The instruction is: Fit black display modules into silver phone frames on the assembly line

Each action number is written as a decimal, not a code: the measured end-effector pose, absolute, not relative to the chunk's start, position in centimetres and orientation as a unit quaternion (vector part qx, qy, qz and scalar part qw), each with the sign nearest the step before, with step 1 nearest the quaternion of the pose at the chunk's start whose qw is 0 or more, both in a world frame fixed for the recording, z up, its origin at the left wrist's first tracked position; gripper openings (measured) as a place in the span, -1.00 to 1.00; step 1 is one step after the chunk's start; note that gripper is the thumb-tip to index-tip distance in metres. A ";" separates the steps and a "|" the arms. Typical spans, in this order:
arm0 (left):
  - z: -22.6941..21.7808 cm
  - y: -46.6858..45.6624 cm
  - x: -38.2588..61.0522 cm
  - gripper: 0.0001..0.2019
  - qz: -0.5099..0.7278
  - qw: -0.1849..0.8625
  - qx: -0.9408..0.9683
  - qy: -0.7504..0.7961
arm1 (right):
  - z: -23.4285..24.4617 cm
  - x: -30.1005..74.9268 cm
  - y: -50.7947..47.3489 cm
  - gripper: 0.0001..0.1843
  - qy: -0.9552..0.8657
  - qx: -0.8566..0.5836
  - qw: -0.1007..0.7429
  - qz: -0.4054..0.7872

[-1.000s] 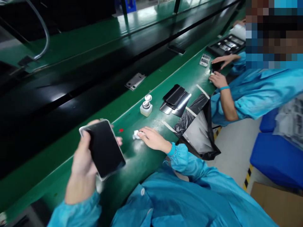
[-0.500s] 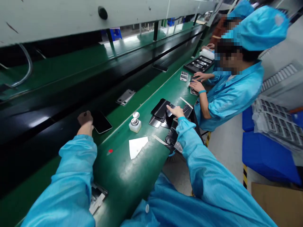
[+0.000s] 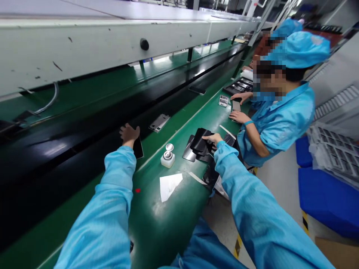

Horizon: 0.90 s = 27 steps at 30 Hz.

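So the left hand (image 3: 129, 134) is reaching out over the long black belt-like surface (image 3: 64, 160), fingers spread and gripping nothing I can see. Just beside its wrist, on the right, lies a glossy black phone-shaped panel (image 3: 139, 149), partly hidden by the hand and sleeve. Can't tell whether they actually touch.

The right hand (image 3: 214, 139) is over on the glossy green bench (image 3: 171, 228), pinching the edge of a little pile of thin black rectangular sheets (image 3: 200, 141), thumb on top. The sheets stick out to the left of its fingers, overlapping a shiny silver-grey sheet (image 3: 189, 152).

Between the two arms there's a squat whitish bottle with a flipped-up round metal lid (image 3: 168, 160), and nearer the body an angular white sheet (image 3: 169, 186). A flat silver-grey plate with cutouts (image 3: 159, 122) lies beyond the bottle, well apart from the right hand.
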<state>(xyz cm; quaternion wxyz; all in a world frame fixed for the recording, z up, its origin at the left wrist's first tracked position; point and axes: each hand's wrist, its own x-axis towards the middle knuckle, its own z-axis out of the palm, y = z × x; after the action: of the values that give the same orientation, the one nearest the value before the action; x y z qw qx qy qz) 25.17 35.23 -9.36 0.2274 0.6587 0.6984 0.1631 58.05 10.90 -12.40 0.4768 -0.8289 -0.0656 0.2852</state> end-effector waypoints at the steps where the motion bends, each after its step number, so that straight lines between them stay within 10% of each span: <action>1: -9.4 35.3 25.9 -0.29 0.155 0.229 0.672 0.687 | -12.5 57.9 10.7 -0.58 -0.056 -0.826 0.476 0.297; 7: -9.6 34.8 31.6 0.04 0.135 0.242 0.790 0.546 | -13.0 56.1 9.6 -0.60 -0.037 -0.782 0.509 0.358; 17: -9.9 33.8 34.0 -0.08 0.140 0.238 0.824 0.495 | -14.1 55.4 6.3 -0.69 -0.022 -0.729 0.591 0.345; 27: -3.6 22.3 15.2 -0.08 0.218 0.241 0.761 0.562 | -15.0 55.1 3.6 -0.49 -0.127 -0.716 0.610 0.315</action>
<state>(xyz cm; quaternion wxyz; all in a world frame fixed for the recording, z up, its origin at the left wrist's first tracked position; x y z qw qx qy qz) 15.21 22.27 -3.61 0.2407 0.7609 0.5619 0.2175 55.15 3.56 -14.98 0.6102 -0.7155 -0.1273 0.3153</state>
